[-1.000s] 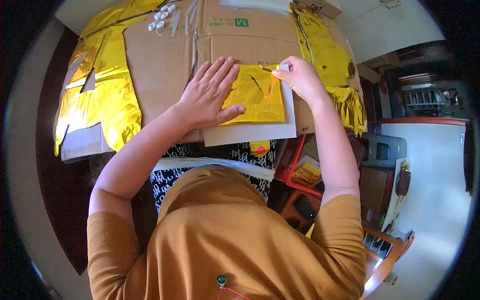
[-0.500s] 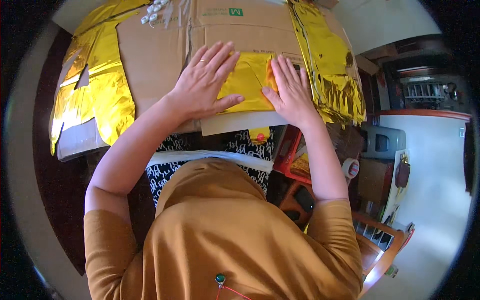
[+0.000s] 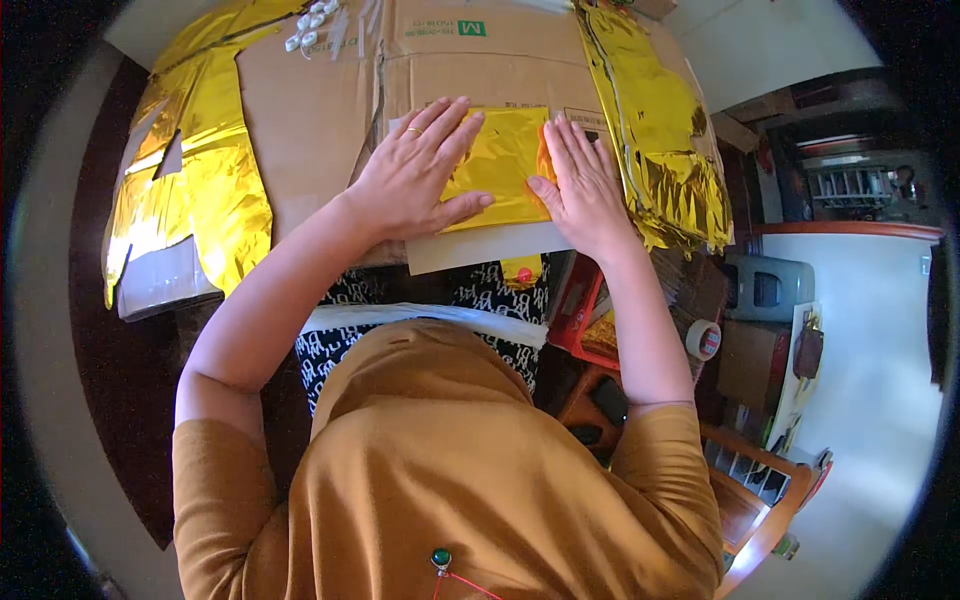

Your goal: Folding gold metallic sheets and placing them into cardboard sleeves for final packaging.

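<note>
A rectangle of shiny gold foil [image 3: 510,165] lies over a white sheet [image 3: 490,246] whose near edge sticks out below it. My left hand [image 3: 420,165], with a ring on one finger, lies flat across the foil's left side, thumb spread toward its middle. On the foil's right side rests my right hand [image 3: 582,185], fingers stretched out. An orange strip of something soft [image 3: 543,160] shows at the edge beside my right hand; the rest of it is hidden. Below the sheet hangs a small gold piece with a red dot [image 3: 522,272].
Flattened cardboard [image 3: 300,130] covers the table. Large gold foil pieces lie at the left [image 3: 215,200] and right [image 3: 660,120]. Several small white objects [image 3: 310,28] sit at the far edge. To the right are a red tray [image 3: 580,315], a tape roll [image 3: 703,340] and a grey stool [image 3: 775,288].
My left hand has shifted slightly right and nearer to me over the gold foil. My right hand has stayed almost in place.
</note>
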Available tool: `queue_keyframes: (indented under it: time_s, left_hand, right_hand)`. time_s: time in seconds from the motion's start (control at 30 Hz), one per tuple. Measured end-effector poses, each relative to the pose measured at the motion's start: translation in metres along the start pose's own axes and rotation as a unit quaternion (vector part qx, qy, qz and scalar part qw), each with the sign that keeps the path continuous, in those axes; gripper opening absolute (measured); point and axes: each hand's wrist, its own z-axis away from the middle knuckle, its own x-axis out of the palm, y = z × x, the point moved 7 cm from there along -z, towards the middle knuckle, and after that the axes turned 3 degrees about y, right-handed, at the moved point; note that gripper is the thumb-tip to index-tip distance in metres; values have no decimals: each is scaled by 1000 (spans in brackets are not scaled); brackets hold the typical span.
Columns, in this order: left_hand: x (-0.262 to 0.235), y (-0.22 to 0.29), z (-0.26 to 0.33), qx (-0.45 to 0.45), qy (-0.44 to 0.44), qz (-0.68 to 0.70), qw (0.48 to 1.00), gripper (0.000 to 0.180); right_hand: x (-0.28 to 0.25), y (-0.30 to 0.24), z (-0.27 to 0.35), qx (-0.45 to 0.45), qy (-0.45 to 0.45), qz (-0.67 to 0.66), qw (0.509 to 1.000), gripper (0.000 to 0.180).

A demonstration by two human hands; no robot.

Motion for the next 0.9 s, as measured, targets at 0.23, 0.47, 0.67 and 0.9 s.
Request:
queue_keyframes:
  time_s: [0.23,0.47,0.67,0.9]
  left_hand:
    - [8,7,-20,26,-4,-53,998,86]
    - [27,2,-11,27,-17,-59,998,89]
    - [22,4,-14,2,-46,-86,995,86]
    - [17,-2,-17,-9,-47,-44,998,84]
  right_hand:
    - [-2,-2,-1,-1,16,13,1000,74]
    - [0,-2,-2,8,30,13,999,75]
    - [3,-2,0,7,41,18,999,75]
    - [-40,-25,28,-54,245,-29,968,49]
